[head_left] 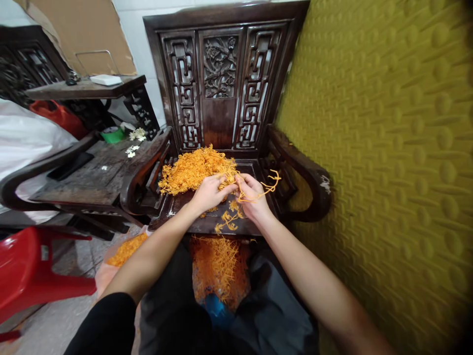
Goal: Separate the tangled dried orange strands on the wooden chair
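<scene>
Both of our bare hands meet over the seat of a dark carved wooden armchair (225,74); our left hand (209,192) is curled, fingertips pinched into the near edge of a loose heap of thin orange dried strands (194,170) piled on the left half of the seat; our right hand (253,195) is closed around a small tuft of the same orange strands (268,185), whose ends curl out to the right past the thumb. We keep the hands touching at the fingertips, which seems to let one steady the heap while the other draws strands free. A few loose strands (227,222) lie on the seat's front edge just below our wrists; lower, between our forearms, more orange strands sit in a clear bag (219,268) on our lap, close enough to drop into. To our right stands a yellow padded wall with raised dots (388,148); to our left, a red plastic stool (22,271).
</scene>
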Available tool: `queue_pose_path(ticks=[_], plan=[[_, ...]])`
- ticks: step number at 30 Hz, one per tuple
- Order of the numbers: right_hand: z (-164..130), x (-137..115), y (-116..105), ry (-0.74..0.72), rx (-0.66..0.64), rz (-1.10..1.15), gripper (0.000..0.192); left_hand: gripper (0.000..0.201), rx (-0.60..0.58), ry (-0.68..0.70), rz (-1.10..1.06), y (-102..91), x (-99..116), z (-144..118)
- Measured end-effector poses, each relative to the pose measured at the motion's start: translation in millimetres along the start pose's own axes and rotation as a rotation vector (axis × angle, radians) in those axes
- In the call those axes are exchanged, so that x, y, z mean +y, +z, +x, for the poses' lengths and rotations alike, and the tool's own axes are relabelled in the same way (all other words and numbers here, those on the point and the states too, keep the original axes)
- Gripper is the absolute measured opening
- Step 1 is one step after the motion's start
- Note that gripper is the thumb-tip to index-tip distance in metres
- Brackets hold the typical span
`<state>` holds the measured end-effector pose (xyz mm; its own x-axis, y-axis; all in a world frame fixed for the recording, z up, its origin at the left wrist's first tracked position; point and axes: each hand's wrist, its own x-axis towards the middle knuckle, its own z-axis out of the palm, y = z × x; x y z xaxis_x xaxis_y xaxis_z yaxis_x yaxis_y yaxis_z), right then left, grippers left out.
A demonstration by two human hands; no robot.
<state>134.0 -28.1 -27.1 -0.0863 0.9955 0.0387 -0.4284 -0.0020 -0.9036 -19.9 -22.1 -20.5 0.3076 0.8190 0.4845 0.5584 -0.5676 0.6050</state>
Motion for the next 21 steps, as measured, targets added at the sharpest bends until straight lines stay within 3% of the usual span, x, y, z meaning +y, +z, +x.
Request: queue_pose_path(ticks=[3, 5, 6, 8, 10, 12, 15, 17, 21], plan=[[5, -2, -10, -0.162, 0.094, -0.168, 0.031, 0.031, -0.146, -0.037, 0.045, -12.7, -13, -1], [6, -7, -18, -0.326, 0.155, -0.405, 0.025, 0.033, -0.161, -0.175, 0.114, -25.5, -23, -1], [6, -9, -22, -0.42, 0.178, -0.552, 0.022, 0.032, -0.098, -0.246, 0.144, -31.9, -27, -1], [5, -14, -27, -0.578, 0.188, -0.821, 0.019, 0.029, 0.148, -0.281, 0.169, -41.9, -25, 0], [4, -15, -30, -0.642, 0.136, -0.986, 0.018, 0.028, 0.346, -0.125, 0.147, -43.9, -13, -1], [4, -13, -29, -0.641, 0.059, -1.039, 0.019, 0.026, 0.313, 0.105, 0.134, -36.4, 7, -3], [7, -7, -27, -0.577, 0.023, -0.954, 0.018, 0.027, 0.042, 0.253, 0.21, -15.7, 31, -8], [11, -4, -27, -0.459, 0.072, -0.789, 0.02, 0.028, -0.016, 0.198, 0.231, -4.4, 37, -9], [15, -2, -27, -0.214, 0.185, -0.405, 0.028, 0.036, 0.129, -0.075, 0.118, 0.9, 30, -5]])
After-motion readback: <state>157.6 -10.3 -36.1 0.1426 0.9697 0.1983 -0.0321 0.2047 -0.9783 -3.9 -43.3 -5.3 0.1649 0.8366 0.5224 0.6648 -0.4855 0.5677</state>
